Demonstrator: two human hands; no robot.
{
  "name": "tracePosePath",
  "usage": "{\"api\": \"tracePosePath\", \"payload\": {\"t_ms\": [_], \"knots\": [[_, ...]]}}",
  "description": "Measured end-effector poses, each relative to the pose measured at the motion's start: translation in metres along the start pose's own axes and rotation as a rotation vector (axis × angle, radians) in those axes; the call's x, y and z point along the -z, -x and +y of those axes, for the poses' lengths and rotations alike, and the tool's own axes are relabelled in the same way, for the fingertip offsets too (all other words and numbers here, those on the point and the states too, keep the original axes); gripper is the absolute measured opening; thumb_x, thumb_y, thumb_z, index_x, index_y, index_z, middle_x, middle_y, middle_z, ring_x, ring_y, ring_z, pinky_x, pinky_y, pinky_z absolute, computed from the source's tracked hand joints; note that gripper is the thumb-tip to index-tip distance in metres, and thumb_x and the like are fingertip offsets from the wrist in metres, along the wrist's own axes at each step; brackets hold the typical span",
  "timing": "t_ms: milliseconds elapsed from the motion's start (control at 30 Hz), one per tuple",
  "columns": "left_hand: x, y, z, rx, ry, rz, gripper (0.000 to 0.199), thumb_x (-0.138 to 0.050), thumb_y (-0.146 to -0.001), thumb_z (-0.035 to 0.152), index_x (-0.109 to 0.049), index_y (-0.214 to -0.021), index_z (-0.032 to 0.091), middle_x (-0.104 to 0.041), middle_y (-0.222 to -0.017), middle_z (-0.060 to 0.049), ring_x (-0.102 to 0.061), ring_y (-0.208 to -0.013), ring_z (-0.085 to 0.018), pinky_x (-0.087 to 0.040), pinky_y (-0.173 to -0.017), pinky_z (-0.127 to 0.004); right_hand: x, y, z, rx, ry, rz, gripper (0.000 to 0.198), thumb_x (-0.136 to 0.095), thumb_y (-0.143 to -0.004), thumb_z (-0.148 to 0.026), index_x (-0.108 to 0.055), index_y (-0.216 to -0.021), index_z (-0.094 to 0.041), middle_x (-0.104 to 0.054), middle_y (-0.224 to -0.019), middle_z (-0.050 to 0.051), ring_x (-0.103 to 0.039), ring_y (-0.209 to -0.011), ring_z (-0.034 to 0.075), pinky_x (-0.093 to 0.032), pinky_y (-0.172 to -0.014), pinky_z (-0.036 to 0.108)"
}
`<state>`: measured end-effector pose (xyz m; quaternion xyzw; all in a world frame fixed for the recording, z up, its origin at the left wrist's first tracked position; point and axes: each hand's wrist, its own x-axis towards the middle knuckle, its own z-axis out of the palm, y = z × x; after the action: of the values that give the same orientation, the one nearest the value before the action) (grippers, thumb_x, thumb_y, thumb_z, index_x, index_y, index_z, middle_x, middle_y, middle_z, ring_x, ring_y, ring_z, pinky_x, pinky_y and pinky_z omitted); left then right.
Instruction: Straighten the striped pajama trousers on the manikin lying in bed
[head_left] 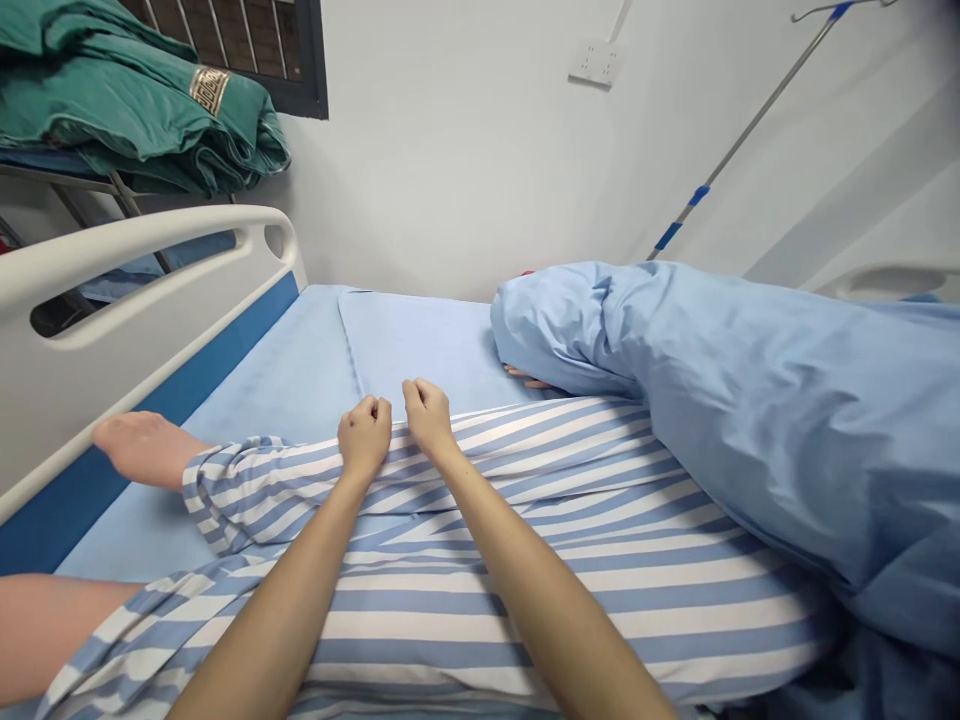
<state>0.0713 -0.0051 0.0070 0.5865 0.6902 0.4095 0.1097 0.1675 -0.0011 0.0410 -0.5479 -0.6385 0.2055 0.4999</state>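
Both of my hands are curled into fists over the far leg of a figure lying on the bed in blue-and-white striped trousers (540, 590). My left hand (365, 437) is at about the knee or shin, thumb side up. Just right of it, a small gap apart, is my right hand (427, 412), also a fist. No cloth is visibly pulled up into either one. Whether the fists press on the leg or hover just above it, I cannot tell. A bare foot (150, 447) sticks out of the far trouser leg, and a bare lower leg (60, 630) out of the near one.
A light blue quilt (765, 400) covers the figure's upper part, with fingers (529, 378) showing under its edge. The bed's footboard (150, 330) stands left. Behind are a drip pole (735, 145), a wall socket (598, 63) and a folded green blanket (142, 110).
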Motion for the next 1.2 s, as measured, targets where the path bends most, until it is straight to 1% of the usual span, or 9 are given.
{"api": "tracePosePath", "payload": {"t_ms": [67,167,467,600,667,733,833,933,1200], "knots": [[-0.002,0.0,0.0,-0.006,-0.026,0.001,0.031,-0.035,-0.078,0.032,-0.04,-0.05,0.02,-0.043,-0.048,0.003,-0.032,-0.05,-0.01,-0.024,-0.052,-0.023,-0.004,0.003,0.018,-0.044,0.036,0.008,0.036,-0.033,-0.084,-0.035,-0.027,-0.052,-0.02,-0.029,-0.048,-0.006,-0.03,-0.05,0.008,-0.025,-0.05,0.021],[-0.003,0.0,0.001,-0.018,-0.062,-0.008,0.029,-0.036,-0.077,0.032,-0.04,-0.051,0.02,-0.042,-0.048,0.003,-0.033,-0.05,-0.01,-0.025,-0.053,-0.023,-0.01,0.007,0.032,-0.03,0.06,-0.009,0.037,-0.033,-0.084,-0.036,-0.03,-0.052,-0.02,-0.029,-0.048,-0.006,-0.031,-0.05,0.009,-0.024,-0.051,0.022],[-0.003,-0.002,0.006,0.004,-0.041,-0.055,0.03,-0.038,-0.074,0.035,-0.036,-0.048,0.02,-0.037,-0.047,0.004,-0.032,-0.051,-0.01,-0.023,-0.052,-0.023,-0.008,0.007,0.029,-0.048,0.012,0.026,0.037,-0.032,-0.085,-0.037,-0.034,-0.052,-0.02,-0.033,-0.048,-0.006,-0.032,-0.049,0.01,-0.024,-0.05,0.022],[-0.006,-0.016,0.035,0.099,0.239,-0.108,0.027,-0.04,-0.069,0.032,-0.033,-0.047,0.02,-0.029,-0.046,0.005,-0.029,-0.048,-0.008,-0.023,-0.047,-0.023,-0.006,0.004,0.03,-0.059,-0.093,0.039,0.036,-0.032,-0.084,-0.036,-0.035,-0.052,-0.02,-0.034,-0.048,-0.006,-0.034,-0.05,0.01,-0.025,-0.049,0.022],[-0.012,-0.021,0.053,0.139,0.45,-0.067,0.025,-0.04,-0.069,0.032,-0.03,-0.049,0.02,-0.026,-0.047,0.006,-0.028,-0.047,-0.008,-0.024,-0.045,-0.022,-0.004,0.002,0.032,-0.077,-0.176,0.052,0.036,-0.031,-0.084,-0.036,-0.035,-0.053,-0.02,-0.035,-0.049,-0.006,-0.035,-0.051,0.01,-0.026,-0.05,0.021],[-0.02,-0.021,0.065,0.16,0.575,-0.006,0.025,-0.038,-0.07,0.032,-0.028,-0.051,0.021,-0.026,-0.048,0.006,-0.028,-0.046,-0.007,-0.025,-0.045,-0.022,-0.002,0.001,0.033,-0.108,-0.253,0.065,0.035,-0.032,-0.084,-0.036,-0.034,-0.053,-0.02,-0.036,-0.05,-0.006,-0.036,-0.052,0.009,-0.027,-0.05,0.021],[-0.032,-0.011,0.064,0.141,0.47,0.042,0.027,-0.038,-0.072,0.031,-0.028,-0.05,0.02,-0.028,-0.047,0.006,-0.028,-0.047,-0.007,-0.025,-0.047,-0.022,0.0,-0.001,0.036,-0.152,-0.329,0.093,0.034,-0.034,-0.083,-0.036,-0.031,-0.053,-0.02,-0.034,-0.05,-0.006,-0.035,-0.052,0.009,-0.028,-0.049,0.021],[-0.039,-0.002,0.053,0.059,0.296,0.006,0.031,-0.039,-0.074,0.031,-0.028,-0.047,0.019,-0.029,-0.045,0.006,-0.027,-0.048,-0.008,-0.023,-0.049,-0.024,0.001,-0.001,0.037,-0.182,-0.37,0.134,0.034,-0.036,-0.082,-0.036,-0.029,-0.053,-0.021,-0.032,-0.049,-0.006,-0.033,-0.051,0.009,-0.028,-0.048,0.021],[-0.037,-0.004,0.045,0.006,0.22,-0.086,0.031,-0.035,-0.078,0.032,-0.034,-0.049,0.019,-0.041,-0.047,0.004,-0.032,-0.049,-0.009,-0.023,-0.05,-0.024,-0.002,0.0,0.037,-0.186,-0.333,0.125,0.033,-0.035,-0.083,-0.035,-0.029,-0.053,-0.02,-0.031,-0.049,-0.006,-0.032,-0.051,0.009,-0.028,-0.048,0.021]]}}
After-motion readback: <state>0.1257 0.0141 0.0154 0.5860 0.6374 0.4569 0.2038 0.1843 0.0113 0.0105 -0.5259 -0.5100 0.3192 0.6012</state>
